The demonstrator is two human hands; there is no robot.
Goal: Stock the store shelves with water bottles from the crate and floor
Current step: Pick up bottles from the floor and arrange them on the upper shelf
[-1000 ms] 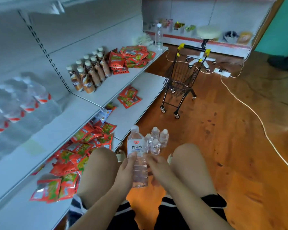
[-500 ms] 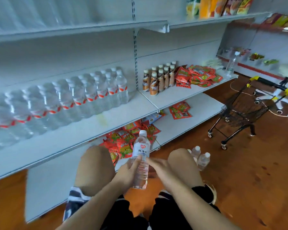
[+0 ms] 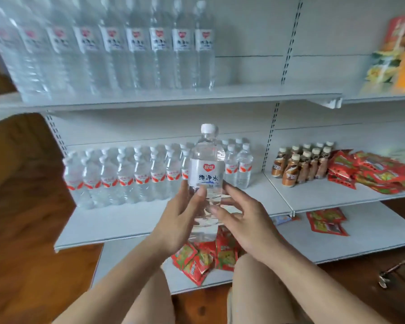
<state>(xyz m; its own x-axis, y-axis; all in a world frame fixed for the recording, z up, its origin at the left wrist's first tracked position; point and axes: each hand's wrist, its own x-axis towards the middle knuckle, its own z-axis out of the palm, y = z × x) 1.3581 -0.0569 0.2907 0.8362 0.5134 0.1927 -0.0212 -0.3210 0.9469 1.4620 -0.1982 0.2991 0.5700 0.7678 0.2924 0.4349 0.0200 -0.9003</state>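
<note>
left hand (image 3: 180,220) wraps water bottle (image 3: 206,174) low on its body, right hand (image 3: 243,220) loose-fingered beside that grip; likely heavyish, slick, squashy.

This is a small shop: white metal shelves (image 3: 131,220) hang on slotted uprights (image 3: 270,139), the kind used for retail display. Identical water bottles (image 3: 126,176) stand in tight rows on two levels, labels facing out. Brown drink bottles (image 3: 299,167) are grouped beside them, and red snack packets (image 3: 372,174) are piled in the neighbouring bay and on the lowest shelf, above a wooden floor (image 3: 21,230).
</note>
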